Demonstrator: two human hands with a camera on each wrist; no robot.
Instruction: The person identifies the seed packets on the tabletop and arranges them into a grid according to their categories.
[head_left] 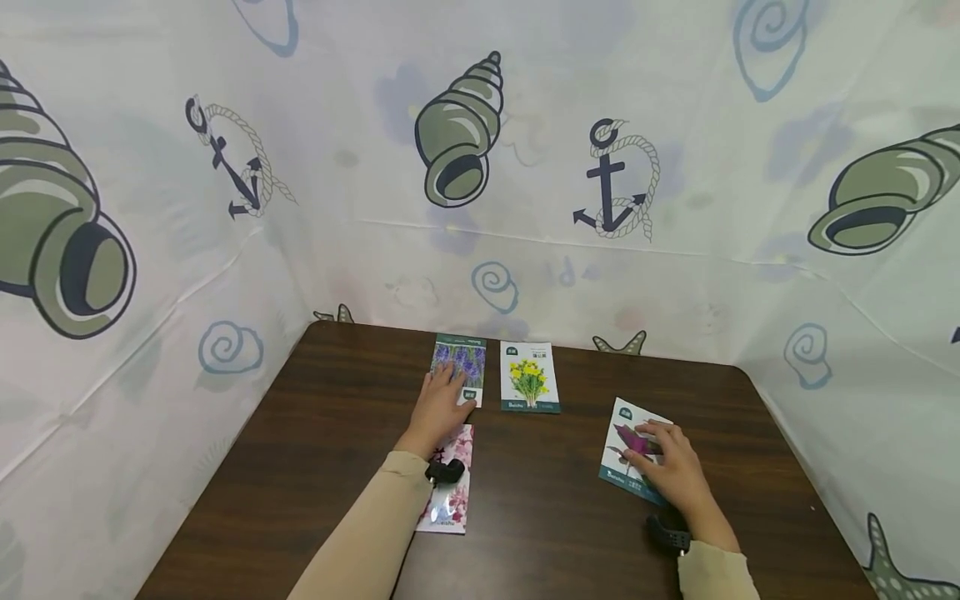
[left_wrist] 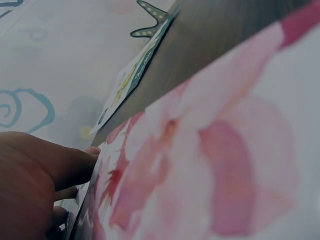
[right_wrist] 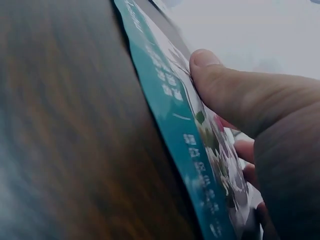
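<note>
My left hand (head_left: 438,410) rests on a seed packet with purple flowers (head_left: 471,360) near the table's back edge, its fingers spread over the picture. That packet's green band faces the far edge. Beneath the left wrist lies a pink flower packet (head_left: 454,500), filling much of the left wrist view. On the right, my right hand (head_left: 678,471) lies over a tilted packet with a magenta flower (head_left: 613,454), fingers loosely bent on top. In the right wrist view the thumb (right_wrist: 215,80) lies over this packet's face, beside its teal lower band (right_wrist: 165,110).
A yellow flower packet (head_left: 529,377) lies just right of the purple one, near the back edge. The dark wooden table (head_left: 540,492) is bordered at the back and sides by white cloth (head_left: 360,167) printed with shells and anchors. Each wrist wears a black strap device (head_left: 446,472).
</note>
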